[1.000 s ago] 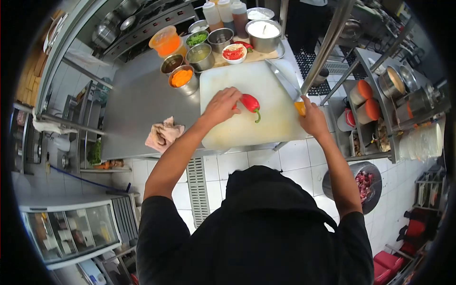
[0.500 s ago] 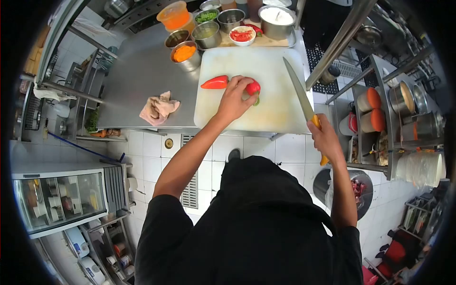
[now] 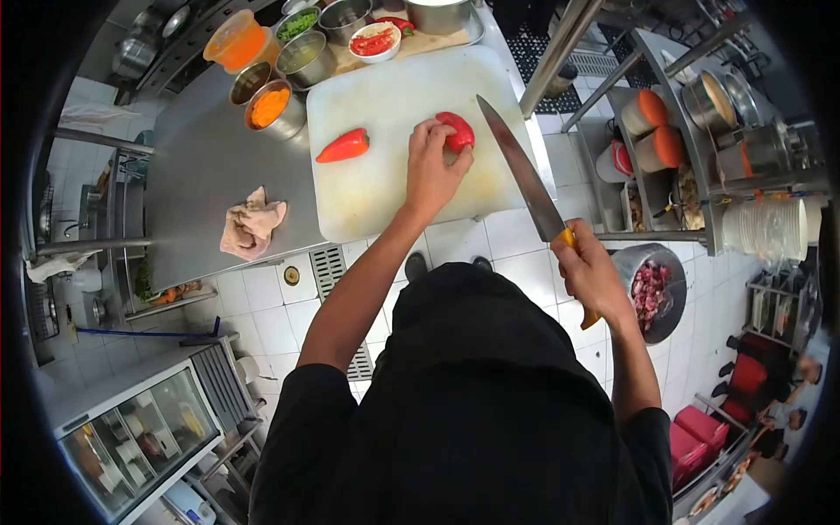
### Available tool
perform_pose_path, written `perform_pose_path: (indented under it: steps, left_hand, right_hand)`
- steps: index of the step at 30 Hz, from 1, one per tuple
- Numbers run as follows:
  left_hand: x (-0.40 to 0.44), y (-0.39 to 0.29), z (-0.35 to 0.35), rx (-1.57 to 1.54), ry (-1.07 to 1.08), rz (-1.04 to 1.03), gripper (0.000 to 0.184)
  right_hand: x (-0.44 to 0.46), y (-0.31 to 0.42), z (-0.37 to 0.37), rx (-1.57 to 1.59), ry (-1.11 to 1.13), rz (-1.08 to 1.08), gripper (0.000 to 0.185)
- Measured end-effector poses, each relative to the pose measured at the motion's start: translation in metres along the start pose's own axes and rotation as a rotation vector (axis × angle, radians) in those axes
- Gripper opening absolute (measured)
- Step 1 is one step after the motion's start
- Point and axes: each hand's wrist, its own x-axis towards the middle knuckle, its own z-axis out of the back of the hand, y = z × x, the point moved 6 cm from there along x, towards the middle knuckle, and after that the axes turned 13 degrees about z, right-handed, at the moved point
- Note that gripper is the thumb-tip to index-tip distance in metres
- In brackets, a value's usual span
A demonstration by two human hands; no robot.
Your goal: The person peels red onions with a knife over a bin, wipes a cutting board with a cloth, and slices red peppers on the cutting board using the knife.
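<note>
My left hand [image 3: 434,168] is closed around a red pepper [image 3: 458,131] on the white cutting board [image 3: 376,197]; my fingers cover part of it. To the left on the same board lies a second, pointed red pepper [image 3: 344,146], untouched. My right hand [image 3: 591,269] grips the yellow handle of a large kitchen knife [image 3: 525,179]. Its blade points up and to the left, apart from the held pepper, with its tip over the right part of the board.
Metal containers, one with chopped orange food [image 3: 269,108], and a white bowl of red strips [image 3: 375,40] stand behind the board. A crumpled cloth [image 3: 253,225] lies on the steel counter [image 3: 188,188]. A bin [image 3: 672,302] stands at right, near shelves. Several people sit far right.
The view has turned, shifting the counter left. The pepper in my left hand has turned, and its green stem no longer shows. My right hand still grips the knife.
</note>
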Motion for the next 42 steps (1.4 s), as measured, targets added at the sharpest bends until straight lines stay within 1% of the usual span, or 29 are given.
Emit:
perform_pose_path:
  steps: [2,5,8,12,15,18,22,26,28,29,32,35,37,38,39,42]
  left_hand:
    - [0.001,-0.002,0.007,0.045,-0.031,-0.033,0.030]
    - [0.008,0.002,0.007,-0.002,0.015,-0.098,0.027]
    - [0.010,0.006,0.004,0.001,0.080,-0.105,0.025]
    - [0.010,0.008,0.006,-0.016,0.061,-0.106,0.023]
    - [0.011,0.011,0.005,-0.035,0.034,-0.111,0.019]
    - [0.014,0.013,0.004,-0.059,0.015,-0.119,0.016]
    - [0.011,0.011,0.006,-0.074,0.001,-0.140,0.013]
    - [0.012,0.013,0.006,-0.083,0.017,-0.121,0.014]
    - [0.013,0.013,0.005,-0.087,-0.016,-0.145,0.014]
    - [0.012,0.013,0.006,-0.088,-0.015,-0.144,0.014]
    - [0.011,0.011,0.007,-0.099,-0.015,-0.142,0.013]
    - [0.013,0.013,0.008,-0.101,-0.007,-0.128,0.015]
    - [0.012,0.018,0.007,-0.107,-0.010,-0.100,0.017]
    - [0.014,0.016,0.007,-0.102,-0.018,-0.109,0.018]
    - [0.011,0.015,0.008,-0.098,-0.021,-0.115,0.019]
    - [0.007,0.013,0.010,-0.083,-0.020,-0.115,0.022]
  right_hand:
    - [-0.004,-0.002,-0.004,-0.054,0.018,0.017,0.023]
    - [-0.010,0.004,-0.011,-0.112,0.046,0.018,0.024]
    - [-0.013,0.010,-0.016,-0.141,0.056,0.007,0.024]
    - [-0.015,0.017,-0.020,-0.153,0.072,-0.035,0.023]
    - [-0.012,0.017,-0.022,-0.202,0.063,0.005,0.024]
    - [-0.007,0.021,-0.027,-0.184,0.070,0.012,0.024]
    - [0.020,0.019,-0.042,-0.190,0.076,0.077,0.024]
    - [0.053,0.029,-0.055,-0.253,0.089,0.184,0.026]
    - [0.067,0.028,-0.057,-0.311,0.088,0.223,0.026]
    - [0.066,0.033,-0.055,-0.284,0.119,0.174,0.026]
    - [0.068,0.036,-0.052,-0.337,0.134,0.180,0.027]
    - [0.071,0.045,-0.058,-0.228,0.215,0.025,0.027]
    - [0.080,0.027,-0.066,-0.301,0.186,0.139,0.026]
    - [0.083,0.033,-0.066,-0.339,0.163,0.202,0.026]
    - [0.081,0.033,-0.065,-0.301,0.191,0.142,0.024]
    - [0.079,0.034,-0.063,-0.329,0.155,0.193,0.024]
